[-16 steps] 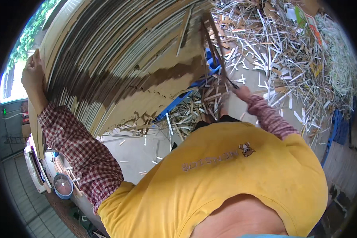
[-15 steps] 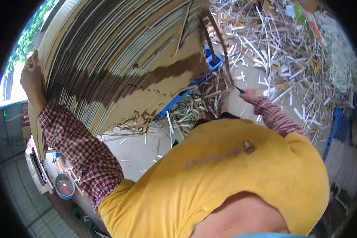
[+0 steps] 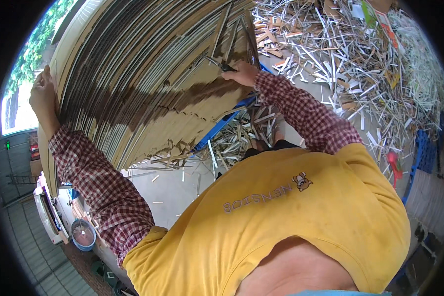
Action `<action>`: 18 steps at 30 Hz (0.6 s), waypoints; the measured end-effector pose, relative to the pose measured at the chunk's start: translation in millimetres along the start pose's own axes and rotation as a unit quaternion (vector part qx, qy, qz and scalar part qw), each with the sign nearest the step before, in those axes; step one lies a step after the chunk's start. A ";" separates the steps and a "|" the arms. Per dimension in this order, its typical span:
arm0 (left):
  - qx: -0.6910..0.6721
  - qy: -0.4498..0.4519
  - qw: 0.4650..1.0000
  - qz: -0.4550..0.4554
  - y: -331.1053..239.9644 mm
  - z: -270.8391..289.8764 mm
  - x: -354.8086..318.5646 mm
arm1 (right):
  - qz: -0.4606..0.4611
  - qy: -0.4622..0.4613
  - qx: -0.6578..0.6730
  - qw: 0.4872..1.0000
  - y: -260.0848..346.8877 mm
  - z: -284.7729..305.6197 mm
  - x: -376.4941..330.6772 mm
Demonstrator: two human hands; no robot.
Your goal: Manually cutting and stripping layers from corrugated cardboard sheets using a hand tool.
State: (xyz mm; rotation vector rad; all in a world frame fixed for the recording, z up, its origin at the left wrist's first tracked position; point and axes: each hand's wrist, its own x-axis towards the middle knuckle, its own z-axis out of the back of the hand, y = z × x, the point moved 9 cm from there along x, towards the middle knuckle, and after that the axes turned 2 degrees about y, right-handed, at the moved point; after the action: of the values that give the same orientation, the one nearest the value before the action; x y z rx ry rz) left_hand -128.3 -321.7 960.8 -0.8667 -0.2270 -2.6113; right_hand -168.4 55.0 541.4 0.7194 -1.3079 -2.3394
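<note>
A large stack of cardboard sheets (image 3: 133,84) stands on edge before me, its layered edges facing me, with a dark brown band across them. My left hand (image 3: 44,93) grips the stack's outer left side, its fingers at the sheet edge. My right hand (image 3: 241,74) is closed round the black handle of a thin-bladed tool (image 3: 225,67), which looks like a knife. Its metal end reaches the sheet edges near the right end of the stack. A few loose cardboard strips (image 3: 221,30) lie slantwise across the face just above the tool.
Paper and cardboard strips (image 3: 325,54) are heaped on the floor at the far right, beside shredded pale material (image 3: 422,74). Under the stack shows a blue frame (image 3: 214,130) with more scraps. A small round blue fan (image 3: 84,234) stands at the lower left. A red object (image 3: 393,163) hangs at the right.
My right hand has swung from the right, over the floor, up and left onto the stack's face. The long strips dangling at its right end are gone from there. My left hand stays nearly in place.
</note>
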 end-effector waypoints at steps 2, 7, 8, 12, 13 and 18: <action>-0.009 0.004 1.000 0.011 0.7 -0.5 -0.3 | -0.012 -0.058 0.017 0.998 -2.6 -0.9 6.7; 0.000 0.010 1.000 0.010 0.1 -1.7 2.6 | 0.065 -0.132 0.047 0.988 -13.0 -2.8 -9.7; -0.002 0.012 1.000 0.015 1.3 -1.8 3.3 | 0.114 -0.131 0.065 0.983 -7.5 -0.3 -21.1; 0.025 0.004 1.000 -0.005 -2.2 1.3 3.5 | 0.108 0.009 -0.133 0.985 5.1 -26.0 -59.0; 0.016 0.011 1.000 -0.003 -2.0 0.0 3.4 | 0.135 0.000 -0.082 0.987 17.4 -26.9 -65.2; -0.017 -0.009 1.000 0.000 0.2 1.3 1.5 | -0.063 0.012 -0.006 0.998 -1.6 -35.7 -30.8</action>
State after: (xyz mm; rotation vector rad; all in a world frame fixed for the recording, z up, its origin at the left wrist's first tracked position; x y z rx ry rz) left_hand -128.6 -322.0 962.8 -0.9006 -0.1890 -2.6156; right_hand -122.7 48.2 532.1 0.8469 -1.2697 -2.4263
